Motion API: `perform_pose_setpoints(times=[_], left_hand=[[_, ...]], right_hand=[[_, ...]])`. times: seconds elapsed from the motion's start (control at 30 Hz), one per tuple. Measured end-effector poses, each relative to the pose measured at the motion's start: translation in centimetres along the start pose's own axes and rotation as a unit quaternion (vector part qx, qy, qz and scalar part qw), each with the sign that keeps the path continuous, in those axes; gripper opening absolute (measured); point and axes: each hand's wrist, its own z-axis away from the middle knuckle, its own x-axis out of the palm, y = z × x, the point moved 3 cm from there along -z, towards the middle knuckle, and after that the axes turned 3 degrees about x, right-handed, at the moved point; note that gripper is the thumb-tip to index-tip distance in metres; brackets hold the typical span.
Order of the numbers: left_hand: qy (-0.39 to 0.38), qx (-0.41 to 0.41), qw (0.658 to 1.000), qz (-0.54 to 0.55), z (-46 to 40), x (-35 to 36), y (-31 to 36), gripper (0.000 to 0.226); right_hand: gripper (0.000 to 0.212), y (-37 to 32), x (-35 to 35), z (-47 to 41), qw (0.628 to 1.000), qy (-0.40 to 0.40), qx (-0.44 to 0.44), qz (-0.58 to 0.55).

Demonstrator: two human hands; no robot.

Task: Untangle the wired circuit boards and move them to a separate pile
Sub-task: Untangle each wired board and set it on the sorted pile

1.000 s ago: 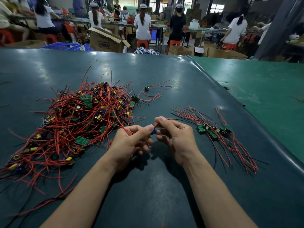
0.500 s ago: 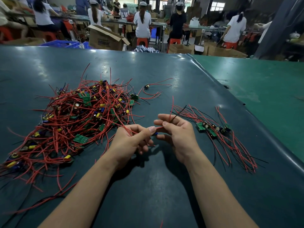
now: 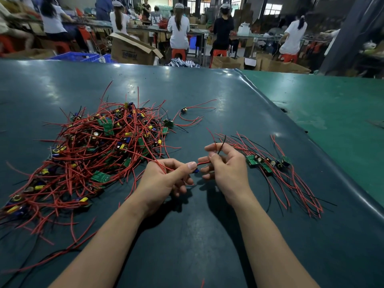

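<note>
Both hands are working one wired board (image 3: 196,171), mostly hidden between the fingers, just in front of the big tangled pile (image 3: 93,150). The left hand (image 3: 166,179) is curled around the board and some red wires trailing back into that pile. The right hand (image 3: 224,169) pinches a red wire (image 3: 203,162) and a black one sticking up. The sorted pile (image 3: 274,167) sits right of the tangle, just beyond the right hand, all on the dark green table (image 3: 197,235).

Wire ends (image 3: 216,142) now upright above right hand (image 3: 226,169)
</note>
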Motion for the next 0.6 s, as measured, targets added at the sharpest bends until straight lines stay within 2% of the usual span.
perform_pose_setpoints(times=[0.13, 0.2, 0.27, 0.37, 0.43, 0.53, 0.6], left_hand=[[-0.002, -0.001, 1.0, 0.003, 0.1, 0.0, 0.1, 0.025], [0.0, -0.003, 1.0, 0.009, 0.1, -0.1, 0.2, 0.025], [0.001, -0.003, 1.0, 0.01, 0.0, -0.1, 0.2, 0.025], [-0.009, 0.002, 1.0, 0.001, 0.1, 0.1, 0.2, 0.021], [-0.008, 0.003, 1.0, 0.0, 0.1, 0.1, 0.2, 0.021], [-0.001, 0.0, 1.0, 0.012, 0.1, -0.1, 0.2, 0.025], [0.0, -0.002, 1.0, 0.018, 0.0, -0.2, 0.1, 0.025]], right_hand=[[0.014, 0.2, -0.2, -0.3, 0.997, 0.013, 0.046, -0.068], [0.008, 0.1, -0.7, -0.7, 0.993, 0.024, 0.047, -0.11], [0.012, 0.0, -1.0, -0.7, 0.992, 0.027, 0.037, -0.121], [0.025, 0.1, -1.2, -0.4, 0.999, 0.053, -0.003, 0.004], [0.024, 0.1, -1.1, -0.4, 0.996, 0.076, -0.017, 0.045], [0.01, 0.0, -1.4, -0.7, 0.995, 0.07, 0.015, -0.063], [0.011, 0.0, -1.9, -1.0, 0.992, 0.068, 0.024, -0.107]])
